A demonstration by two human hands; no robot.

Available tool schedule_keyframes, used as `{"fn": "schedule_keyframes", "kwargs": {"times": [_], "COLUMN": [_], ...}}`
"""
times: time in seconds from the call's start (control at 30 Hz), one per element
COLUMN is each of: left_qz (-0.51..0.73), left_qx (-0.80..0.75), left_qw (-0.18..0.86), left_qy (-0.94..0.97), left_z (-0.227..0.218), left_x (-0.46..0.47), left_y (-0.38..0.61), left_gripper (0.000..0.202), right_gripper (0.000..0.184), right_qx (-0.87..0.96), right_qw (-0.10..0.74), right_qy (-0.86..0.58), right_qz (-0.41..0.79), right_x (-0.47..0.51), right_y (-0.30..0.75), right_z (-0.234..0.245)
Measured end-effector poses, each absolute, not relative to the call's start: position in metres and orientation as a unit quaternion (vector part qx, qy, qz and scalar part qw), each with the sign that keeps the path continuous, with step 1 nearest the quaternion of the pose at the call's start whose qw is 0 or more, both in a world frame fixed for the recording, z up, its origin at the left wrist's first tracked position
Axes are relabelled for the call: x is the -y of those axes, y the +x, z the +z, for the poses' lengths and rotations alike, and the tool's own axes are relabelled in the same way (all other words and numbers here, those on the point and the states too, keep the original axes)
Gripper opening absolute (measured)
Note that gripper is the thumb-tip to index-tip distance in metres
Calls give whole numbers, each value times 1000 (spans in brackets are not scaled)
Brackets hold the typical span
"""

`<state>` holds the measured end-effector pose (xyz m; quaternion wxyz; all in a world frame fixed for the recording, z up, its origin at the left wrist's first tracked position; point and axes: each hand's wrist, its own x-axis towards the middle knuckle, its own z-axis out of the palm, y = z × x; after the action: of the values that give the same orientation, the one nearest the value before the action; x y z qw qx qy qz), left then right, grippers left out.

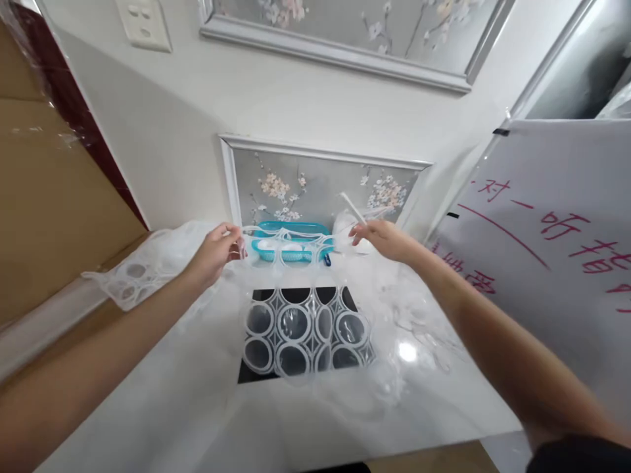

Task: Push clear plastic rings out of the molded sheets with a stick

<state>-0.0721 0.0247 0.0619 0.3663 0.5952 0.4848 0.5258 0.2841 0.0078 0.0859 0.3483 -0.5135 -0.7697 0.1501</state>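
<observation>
A translucent plastic sheet with rows of white-edged rings (294,322) spreads over the table between my hands. Its far edge is raised, and my left hand (221,248) pinches the left end of that edge. My right hand (377,238) is closed around a slim white stick-like tool (352,207) that points up and to the left. The right end of the sheet's edge meets the fingers of this hand; whether they grip it too, I cannot tell. Beneath the sheet a black rectangle (249,373) shows dark through the rings.
Behind the sheet stands a turquoise basket (323,231) with white things inside, a small dark blue object (327,260) beside it. More ringed plastic (131,279) lies heaped at left, near cardboard (59,190). A whiteboard with red writing (557,276) leans at right. Framed flower panels (325,157) line the wall.
</observation>
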Motion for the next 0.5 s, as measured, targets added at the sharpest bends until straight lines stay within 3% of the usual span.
{"fn": "schedule_keyframes", "kwargs": {"times": [0.13,0.27,0.33,0.4,0.5], "left_qz": [482,395,332,226,198], "left_qx": [-547,-549,-514,-383,-276], "left_qw": [308,263,260,134,-18], "left_qy": [612,688,747,886,940], "left_z": [11,-37,-59,-77,-95], "left_x": [-57,-25,10,42,71], "left_y": [-72,-83,-90,-95,-99], "left_gripper": [31,38,32,26,28], "right_gripper": [27,41,49,50,44], "right_qx": [740,684,675,663,609], "right_qw": [377,481,479,442,408], "right_qy": [-541,-527,-517,-507,-471], "right_qz": [133,153,219,329,490], "right_x": [-59,-51,-35,-17,4], "right_y": [262,229,207,182,147], "right_z": [30,-32,-57,-75,-86]}}
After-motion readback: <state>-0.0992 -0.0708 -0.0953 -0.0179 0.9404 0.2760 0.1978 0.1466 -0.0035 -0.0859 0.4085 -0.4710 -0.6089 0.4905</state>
